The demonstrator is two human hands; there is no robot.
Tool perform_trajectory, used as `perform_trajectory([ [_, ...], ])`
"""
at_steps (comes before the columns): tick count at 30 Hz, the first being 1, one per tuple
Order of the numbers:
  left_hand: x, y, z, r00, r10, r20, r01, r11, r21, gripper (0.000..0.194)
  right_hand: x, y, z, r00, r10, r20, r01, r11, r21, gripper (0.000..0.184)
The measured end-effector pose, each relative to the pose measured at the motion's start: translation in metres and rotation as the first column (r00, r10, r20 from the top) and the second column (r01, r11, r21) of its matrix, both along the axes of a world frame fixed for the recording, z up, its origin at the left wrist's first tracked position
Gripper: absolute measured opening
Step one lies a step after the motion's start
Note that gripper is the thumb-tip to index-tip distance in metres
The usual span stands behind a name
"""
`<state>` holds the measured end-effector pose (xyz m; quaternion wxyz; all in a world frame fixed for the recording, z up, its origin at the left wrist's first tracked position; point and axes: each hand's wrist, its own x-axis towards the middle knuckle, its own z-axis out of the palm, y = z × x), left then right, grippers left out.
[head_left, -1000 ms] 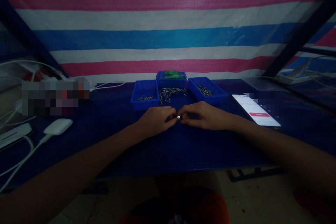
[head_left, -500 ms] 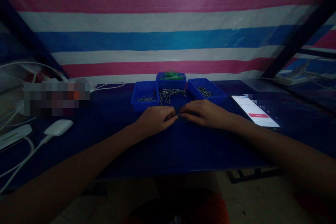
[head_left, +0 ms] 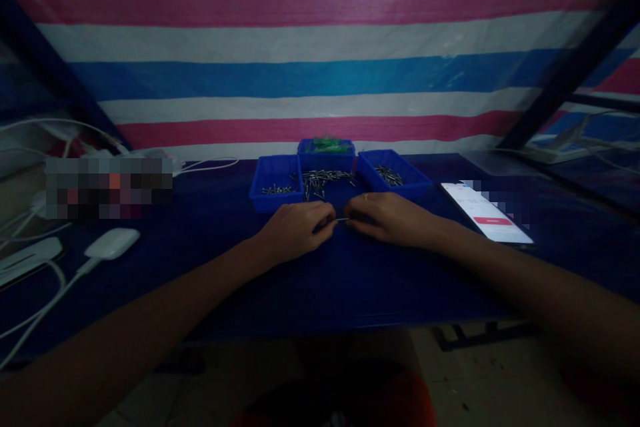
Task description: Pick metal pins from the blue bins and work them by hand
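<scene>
A thin, light-coloured rod (head_left: 341,219) spans the small gap between my two hands. My left hand (head_left: 300,223) pinches one end of it, and my right hand (head_left: 385,215) pinches the other, with fingers closed. The rod's exact kind is too small and dark to make out. Just beyond my hands lies a loose pile of slim metal pieces (head_left: 320,180) on the blue table (head_left: 320,280). Similar small pieces lie in the left blue bin (head_left: 257,200) and the right blue bin (head_left: 415,181).
Behind the pile stands a third blue bin (head_left: 325,159) holding green items (head_left: 327,144). A lit phone (head_left: 487,213) lies to the right. At left are a white charger (head_left: 112,243) with cables and a blurred-out patch. A striped sheet (head_left: 320,73) hangs behind.
The fingers of my hands have shifted slightly, and the rod between them now sits more level. The bins, pile and phone stay where they were.
</scene>
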<state>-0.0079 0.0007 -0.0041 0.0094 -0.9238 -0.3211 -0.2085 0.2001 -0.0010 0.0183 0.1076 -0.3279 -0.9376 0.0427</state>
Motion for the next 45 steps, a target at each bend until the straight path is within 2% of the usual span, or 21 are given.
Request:
perform_trajectory([
  [3, -0.001, 0.000, 0.003, 0.998, 0.035, -0.045, -0.031, 0.996, 0.079, 0.016, 0.001, 0.001, -0.001, 1.000, -0.009, -0.026, 0.009, 1.000, 0.009, 0.018],
  [5, -0.003, 0.000, 0.006, 0.994, 0.079, -0.075, -0.064, 0.981, 0.182, 0.020, 0.002, 0.002, -0.002, 0.999, -0.032, -0.034, 0.033, 0.999, 0.020, 0.024],
  [8, -0.008, 0.000, 0.015, 0.971, 0.218, -0.095, -0.172, 0.920, 0.353, 0.025, 0.004, 0.005, -0.005, 0.998, -0.063, -0.009, 0.063, 0.998, 0.016, 0.030],
  [10, -0.012, 0.001, 0.021, 0.934, 0.341, -0.102, -0.274, 0.871, 0.408, 0.026, 0.005, 0.006, -0.006, 0.996, -0.083, 0.027, 0.083, 0.996, 0.015, 0.030],
  [14, -0.019, 0.004, 0.027, 0.833, 0.540, -0.119, -0.458, 0.795, 0.399, 0.029, 0.006, 0.009, -0.010, 0.993, -0.088, 0.075, 0.087, 0.996, 0.014, 0.028],
  [17, -0.022, 0.005, 0.028, 0.794, 0.600, -0.099, -0.542, 0.772, 0.332, 0.031, 0.005, 0.011, -0.014, 0.997, -0.059, 0.047, 0.058, 0.998, 0.019, 0.031],
  [20, -0.019, 0.002, 0.030, 0.820, 0.565, -0.088, -0.513, 0.795, 0.326, 0.032, 0.002, 0.014, -0.021, 0.999, -0.030, 0.015, 0.029, 0.999, 0.036, 0.038],
  [23, -0.013, -0.002, 0.028, 0.856, 0.489, -0.167, -0.403, 0.835, 0.375, 0.029, -0.002, 0.017, -0.029, 1.000, -0.030, 0.001, 0.030, 0.997, 0.075, 0.043],
  [26, -0.009, -0.006, 0.020, 0.888, 0.369, -0.273, -0.259, 0.894, 0.365, 0.026, -0.006, 0.022, -0.033, 1.000, -0.027, 0.011, 0.026, 0.994, 0.111, 0.047],
  [29, -0.008, -0.006, 0.009, 0.912, 0.190, -0.363, -0.092, 0.959, 0.269, 0.022, -0.011, 0.031, -0.032, 0.999, 0.014, 0.048, -0.020, 0.992, 0.124, 0.048],
  [32, -0.009, -0.004, 0.003, 0.922, 0.145, -0.359, -0.073, 0.976, 0.206, 0.023, -0.018, 0.041, -0.030, 0.991, 0.080, 0.107, -0.093, 0.988, 0.123, 0.045],
  [35, -0.009, -0.002, 0.002, 0.927, 0.137, -0.349, -0.079, 0.981, 0.176, 0.023, -0.025, 0.049, -0.030, 0.989, 0.095, 0.116, -0.110, 0.985, 0.135, 0.043],
  [45, -0.008, -0.002, 0.006, 0.917, 0.148, -0.372, -0.108, 0.986, 0.127, 0.021, -0.010, 0.037, -0.034, 1.000, -0.002, -0.028, 0.006, 0.988, 0.155, 0.026],
])
